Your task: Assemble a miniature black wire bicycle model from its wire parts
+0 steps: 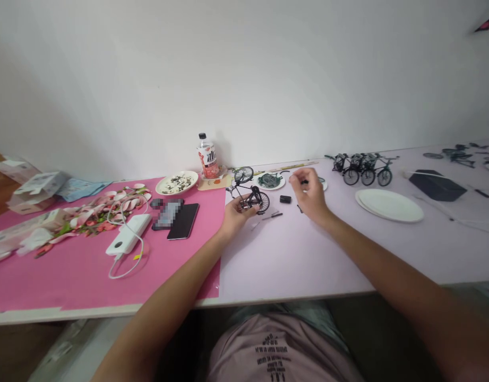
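Note:
My left hand point(237, 215) grips a black model bicycle point(262, 201), held tilted above the pale part of the table, one wheel raised. My right hand point(311, 196) is lifted to the right of it, thumb and fingertips pinched together; whatever they hold is too small to make out. Behind the hands, a white plate point(283, 184) carries dark green bicycle parts point(269, 181). A second plate point(325, 185) is partly hidden by my right hand. Between the hands lie a small black block point(285, 199) and a thin screwdriver-like tool point(275, 215).
Several finished-looking model bicycles point(367, 172) stand at the back right, near stacked white plates point(389, 206) and a dark box-like object point(437, 185). To the left are a bottle point(209, 159), a phone point(183, 222), a power bank point(128, 234) and loose petals point(101, 212).

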Action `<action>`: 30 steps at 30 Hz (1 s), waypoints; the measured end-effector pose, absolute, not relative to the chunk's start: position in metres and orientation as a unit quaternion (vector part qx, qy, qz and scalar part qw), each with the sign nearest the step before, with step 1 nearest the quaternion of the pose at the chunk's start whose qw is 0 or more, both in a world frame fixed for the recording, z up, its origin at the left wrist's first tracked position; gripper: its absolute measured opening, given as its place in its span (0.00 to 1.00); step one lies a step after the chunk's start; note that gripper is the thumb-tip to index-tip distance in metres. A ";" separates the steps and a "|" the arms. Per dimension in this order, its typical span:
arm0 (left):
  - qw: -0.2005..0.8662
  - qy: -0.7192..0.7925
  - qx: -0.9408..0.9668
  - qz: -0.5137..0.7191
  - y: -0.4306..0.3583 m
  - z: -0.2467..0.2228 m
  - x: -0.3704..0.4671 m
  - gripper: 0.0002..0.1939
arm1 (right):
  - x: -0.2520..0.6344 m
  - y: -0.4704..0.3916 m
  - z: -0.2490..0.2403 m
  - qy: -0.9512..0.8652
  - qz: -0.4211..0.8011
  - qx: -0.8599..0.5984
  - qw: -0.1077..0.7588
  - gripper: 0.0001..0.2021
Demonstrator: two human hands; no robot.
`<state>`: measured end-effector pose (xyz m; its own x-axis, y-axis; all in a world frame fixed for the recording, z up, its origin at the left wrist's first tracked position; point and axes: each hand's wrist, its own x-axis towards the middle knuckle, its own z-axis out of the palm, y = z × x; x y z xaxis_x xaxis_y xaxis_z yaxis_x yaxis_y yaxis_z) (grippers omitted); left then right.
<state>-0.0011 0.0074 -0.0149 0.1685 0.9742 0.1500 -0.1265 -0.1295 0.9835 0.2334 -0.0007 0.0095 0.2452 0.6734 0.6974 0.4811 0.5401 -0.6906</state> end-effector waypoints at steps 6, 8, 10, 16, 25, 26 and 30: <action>0.505 0.398 0.535 0.548 0.017 -0.016 -0.007 0.39 | 0.267 0.018 0.012 -0.612 0.020 -0.516 0.599 0.13; 0.486 0.408 0.534 0.558 0.018 -0.017 -0.007 0.39 | 0.269 0.018 0.006 -0.693 0.071 -0.520 0.494 0.11; 0.478 0.409 0.537 0.562 0.018 -0.018 -0.007 0.38 | 0.267 0.015 0.001 -0.773 0.134 -0.512 0.350 0.10; 0.484 0.400 0.551 0.550 0.012 -0.018 -0.003 0.37 | 0.253 0.004 -0.004 -0.832 0.165 -0.482 0.219 0.09; 0.499 0.407 0.556 0.526 -0.003 -0.009 0.003 0.35 | 0.245 0.008 -0.014 -0.813 0.138 -0.532 0.194 0.07; 0.499 0.406 0.557 0.525 -0.004 -0.008 0.003 0.35 | 0.243 0.007 -0.014 -0.810 0.130 -0.543 0.182 0.07; 0.495 0.405 0.565 0.522 -0.005 -0.007 0.004 0.34 | 0.235 0.001 -0.012 -0.805 0.093 -0.573 0.124 0.08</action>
<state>0.0036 -0.0054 -0.0075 0.1273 0.9738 0.1882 -0.0589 -0.1819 0.9815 0.2346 0.0012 -0.0124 -0.3125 0.9453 0.0932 0.8993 0.3260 -0.2915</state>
